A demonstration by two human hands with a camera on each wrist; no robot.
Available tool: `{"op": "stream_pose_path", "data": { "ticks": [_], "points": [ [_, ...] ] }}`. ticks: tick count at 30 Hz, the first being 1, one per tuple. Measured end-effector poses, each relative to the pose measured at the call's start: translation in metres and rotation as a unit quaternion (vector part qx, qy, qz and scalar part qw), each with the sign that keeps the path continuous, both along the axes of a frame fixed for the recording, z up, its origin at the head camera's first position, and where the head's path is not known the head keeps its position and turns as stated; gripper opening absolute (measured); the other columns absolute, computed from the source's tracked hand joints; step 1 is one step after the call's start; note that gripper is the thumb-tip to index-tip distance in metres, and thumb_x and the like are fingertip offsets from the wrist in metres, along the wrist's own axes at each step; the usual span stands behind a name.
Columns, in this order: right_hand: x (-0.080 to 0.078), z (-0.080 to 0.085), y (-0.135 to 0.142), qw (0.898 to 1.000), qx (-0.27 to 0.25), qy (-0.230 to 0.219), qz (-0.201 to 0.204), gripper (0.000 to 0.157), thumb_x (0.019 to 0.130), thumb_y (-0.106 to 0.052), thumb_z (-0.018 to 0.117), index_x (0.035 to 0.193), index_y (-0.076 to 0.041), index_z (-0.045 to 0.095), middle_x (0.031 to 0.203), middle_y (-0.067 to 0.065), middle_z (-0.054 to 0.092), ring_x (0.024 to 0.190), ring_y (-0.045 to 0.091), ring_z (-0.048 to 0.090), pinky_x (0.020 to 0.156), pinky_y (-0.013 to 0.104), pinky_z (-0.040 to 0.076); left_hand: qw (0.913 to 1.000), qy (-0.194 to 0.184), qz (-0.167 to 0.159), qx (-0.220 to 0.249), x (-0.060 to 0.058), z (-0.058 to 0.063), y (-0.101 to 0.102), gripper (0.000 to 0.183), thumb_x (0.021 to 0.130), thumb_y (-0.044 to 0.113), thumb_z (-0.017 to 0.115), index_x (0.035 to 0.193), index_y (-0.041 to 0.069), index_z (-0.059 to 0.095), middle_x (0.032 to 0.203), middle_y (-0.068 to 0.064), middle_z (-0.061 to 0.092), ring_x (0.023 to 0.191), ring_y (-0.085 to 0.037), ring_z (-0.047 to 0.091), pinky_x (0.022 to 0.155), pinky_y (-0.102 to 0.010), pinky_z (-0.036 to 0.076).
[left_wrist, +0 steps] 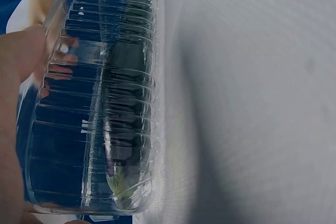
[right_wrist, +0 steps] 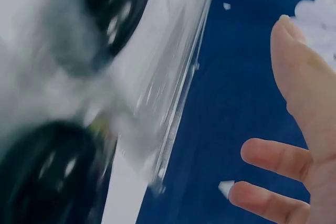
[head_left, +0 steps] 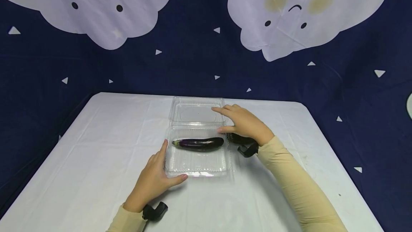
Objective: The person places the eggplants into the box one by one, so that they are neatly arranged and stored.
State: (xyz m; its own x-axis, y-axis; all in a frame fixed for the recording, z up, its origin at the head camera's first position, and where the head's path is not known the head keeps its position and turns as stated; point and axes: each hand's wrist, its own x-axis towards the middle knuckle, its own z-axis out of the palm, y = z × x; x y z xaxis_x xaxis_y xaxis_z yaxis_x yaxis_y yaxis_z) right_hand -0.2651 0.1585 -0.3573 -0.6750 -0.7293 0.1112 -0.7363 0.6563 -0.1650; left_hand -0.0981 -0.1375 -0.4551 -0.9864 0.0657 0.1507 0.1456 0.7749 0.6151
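A dark purple eggplant with a green stem end lies crosswise in a clear plastic clamshell box. The box's lid is folded back, away from the person. My left hand is at the near left corner of the box, fingers along the left side and thumb at the front edge. Above the right side, near the hinge, my right hand has its fingers spread and holds nothing. The left wrist view shows the eggplant through the ribbed wall. Blurred dark glossy shapes show close up in the right wrist view.
A white cloth covers the table. Beside the box's right edge is a dark shape, partly hidden under the right hand. Behind the table hangs a dark blue curtain with cloud prints. Black wrist devices sit on both wrists.
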Motion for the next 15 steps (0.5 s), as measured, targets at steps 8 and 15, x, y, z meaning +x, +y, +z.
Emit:
{"op": "stream_pose_path", "data": {
  "ticks": [8, 15],
  "points": [
    [-0.016, -0.016, 0.040, 0.997, -0.031, -0.032, -0.056, 0.078, 0.088, -0.048, 0.071, 0.154, -0.023, 0.038, 0.123, 0.009, 0.063, 0.114, 0.027, 0.054, 0.100, 0.047, 0.045, 1.0000, -0.002, 0.000, 0.000, 0.000, 0.000, 0.000, 0.129, 0.068, 0.070, 0.078, 0.160, 0.007, 0.013, 0.151, -0.023, 0.044, 0.133, -0.040, 0.047, 0.099, -0.060, 0.046],
    [-0.026, -0.033, 0.058, 0.994, -0.012, -0.055, -0.090, 0.078, 0.088, -0.045, 0.071, 0.155, -0.024, 0.036, 0.127, 0.013, 0.061, 0.118, 0.031, 0.053, 0.102, 0.051, 0.044, 1.0000, -0.009, 0.001, 0.003, 0.001, 0.001, 0.000, 0.129, 0.068, 0.068, 0.080, 0.160, 0.009, 0.012, 0.152, -0.022, 0.043, 0.134, -0.039, 0.046, 0.100, -0.059, 0.046]
  ]
}}
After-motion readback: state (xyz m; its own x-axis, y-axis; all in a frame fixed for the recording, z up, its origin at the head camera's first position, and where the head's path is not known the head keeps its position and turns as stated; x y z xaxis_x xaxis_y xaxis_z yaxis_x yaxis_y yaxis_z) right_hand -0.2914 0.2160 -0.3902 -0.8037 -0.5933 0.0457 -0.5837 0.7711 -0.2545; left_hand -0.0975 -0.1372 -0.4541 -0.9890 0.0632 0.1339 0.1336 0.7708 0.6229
